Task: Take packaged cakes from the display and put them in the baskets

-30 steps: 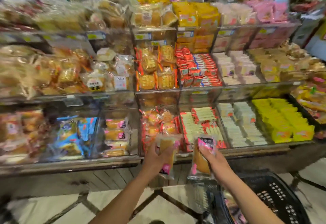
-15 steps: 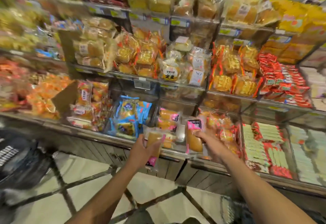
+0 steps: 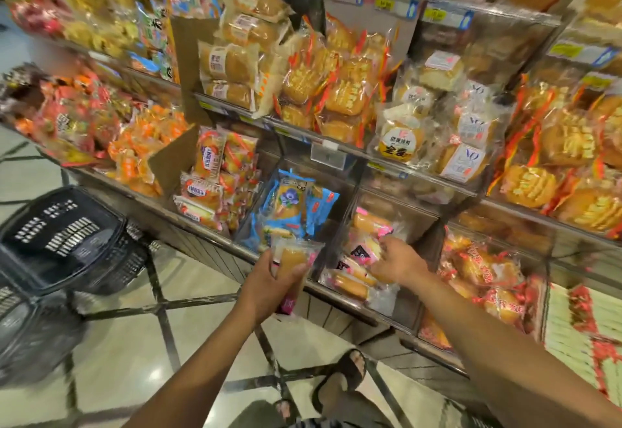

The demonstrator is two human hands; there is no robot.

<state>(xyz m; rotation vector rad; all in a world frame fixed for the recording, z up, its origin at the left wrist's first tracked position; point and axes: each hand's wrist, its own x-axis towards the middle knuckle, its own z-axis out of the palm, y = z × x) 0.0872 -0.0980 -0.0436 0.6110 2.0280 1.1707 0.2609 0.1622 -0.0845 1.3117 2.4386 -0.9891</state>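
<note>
My left hand (image 3: 269, 288) grips a clear-wrapped golden cake with a pink end (image 3: 292, 261), held upright in front of the lowest shelf. My right hand (image 3: 400, 262) reaches into the bin of pink-wrapped cakes (image 3: 353, 284), fingers curled on a packaged cake with a black and pink label (image 3: 361, 252). A black plastic basket (image 3: 67, 235) stands at the left on the floor side, well left of both hands. A second dark basket (image 3: 30, 336) sits below it, blurred.
Tiered display shelves (image 3: 336, 144) full of wrapped breads and cakes fill the view. Blue-wrapped cakes (image 3: 289, 205) lie just left of the pink bin, red-wrapped ones (image 3: 484, 269) to its right. My sandalled foot (image 3: 340, 377) stands on the tiled floor (image 3: 128, 360).
The view swung left, bringing the black baskets in at the left. My right hand dropped with its cake into the pink-cake bin. The left hand still holds its cake.
</note>
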